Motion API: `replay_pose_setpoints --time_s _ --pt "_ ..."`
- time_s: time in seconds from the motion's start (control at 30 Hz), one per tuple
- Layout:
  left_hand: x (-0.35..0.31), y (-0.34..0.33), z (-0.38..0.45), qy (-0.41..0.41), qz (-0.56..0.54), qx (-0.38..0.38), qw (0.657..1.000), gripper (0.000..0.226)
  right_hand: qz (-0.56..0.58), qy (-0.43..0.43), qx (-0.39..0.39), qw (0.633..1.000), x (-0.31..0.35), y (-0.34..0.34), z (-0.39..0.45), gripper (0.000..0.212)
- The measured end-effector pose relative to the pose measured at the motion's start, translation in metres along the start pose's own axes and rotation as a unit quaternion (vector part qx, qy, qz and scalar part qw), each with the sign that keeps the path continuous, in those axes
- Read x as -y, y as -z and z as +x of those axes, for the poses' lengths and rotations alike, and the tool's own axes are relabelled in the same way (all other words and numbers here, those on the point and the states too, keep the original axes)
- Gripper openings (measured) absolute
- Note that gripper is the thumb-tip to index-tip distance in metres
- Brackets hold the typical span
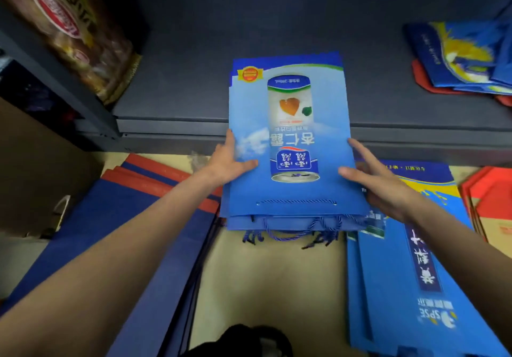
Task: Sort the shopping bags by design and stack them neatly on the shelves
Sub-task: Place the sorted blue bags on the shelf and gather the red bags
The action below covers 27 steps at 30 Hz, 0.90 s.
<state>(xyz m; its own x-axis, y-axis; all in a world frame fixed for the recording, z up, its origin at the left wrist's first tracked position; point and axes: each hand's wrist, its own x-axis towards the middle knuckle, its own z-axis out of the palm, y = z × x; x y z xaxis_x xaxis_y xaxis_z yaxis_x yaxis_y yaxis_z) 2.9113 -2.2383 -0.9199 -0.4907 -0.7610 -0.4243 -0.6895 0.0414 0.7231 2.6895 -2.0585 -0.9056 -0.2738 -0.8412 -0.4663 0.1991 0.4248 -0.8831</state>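
A stack of light-blue shopping bags (293, 190) printed with a drink can lies half on the dark grey shelf (180, 102), its rope handles hanging toward me. My left hand (231, 160) holds the stack's left edge, thumb on top. My right hand (379, 179) holds the right edge with fingers stretched along the side. Both hands carry the stack between them over the shelf's front lip.
Blue and yellow bags (460, 60) lie at the shelf's back right. A brown printed bag (69, 30) leans at the left. On the floor lie dark-blue and red bags (138, 199), blue bags with white lettering (410, 273) and red ones (490, 201).
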Motion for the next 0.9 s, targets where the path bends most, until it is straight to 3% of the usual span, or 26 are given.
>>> replay_pose_setpoints --time_s 0.07,0.2,0.27,0.4,0.47,0.57,0.67,0.77,0.83,0.9 --pt "-0.005 0.000 0.002 -0.015 0.009 0.004 1.000 0.104 -0.023 0.008 -0.010 1.000 -0.005 -0.001 -0.006 0.087" --pt "-0.013 0.022 0.006 -0.039 -0.065 -0.033 0.997 0.060 -0.063 0.045 -0.071 0.995 0.015 -0.024 0.017 0.077" --pt "-0.017 0.039 0.009 -0.048 -0.100 -0.057 0.992 0.052 -0.100 0.074 -0.080 0.989 0.035 -0.035 0.041 0.079" --pt "-0.035 0.079 0.012 -0.042 -0.111 -0.107 0.987 0.073 -0.117 0.061 -0.085 0.988 0.058 -0.057 0.077 0.080" --pt "-0.033 0.090 0.009 -0.044 -0.044 -0.069 0.996 0.090 -0.203 0.054 -0.054 0.976 0.047 -0.057 0.072 0.089" --pt "-0.012 0.087 -0.003 0.020 0.100 0.063 0.993 0.138 -0.253 0.064 0.016 0.965 0.030 -0.050 0.051 0.108" --pt "0.020 0.073 -0.008 0.044 0.193 0.073 0.977 0.139 -0.272 0.049 0.028 0.961 0.014 -0.051 0.048 0.133" --pt "0.042 0.069 -0.009 -0.002 0.106 0.041 0.994 0.146 -0.227 0.039 0.031 0.973 0.008 -0.064 0.053 0.144" --pt "0.052 0.070 -0.008 -0.002 0.008 0.042 0.999 0.148 -0.175 0.048 0.012 0.983 0.012 -0.071 0.054 0.130" --pt "0.053 0.073 -0.010 0.006 -0.052 0.049 0.997 0.131 -0.144 0.040 0.008 0.989 0.019 -0.075 0.056 0.118"
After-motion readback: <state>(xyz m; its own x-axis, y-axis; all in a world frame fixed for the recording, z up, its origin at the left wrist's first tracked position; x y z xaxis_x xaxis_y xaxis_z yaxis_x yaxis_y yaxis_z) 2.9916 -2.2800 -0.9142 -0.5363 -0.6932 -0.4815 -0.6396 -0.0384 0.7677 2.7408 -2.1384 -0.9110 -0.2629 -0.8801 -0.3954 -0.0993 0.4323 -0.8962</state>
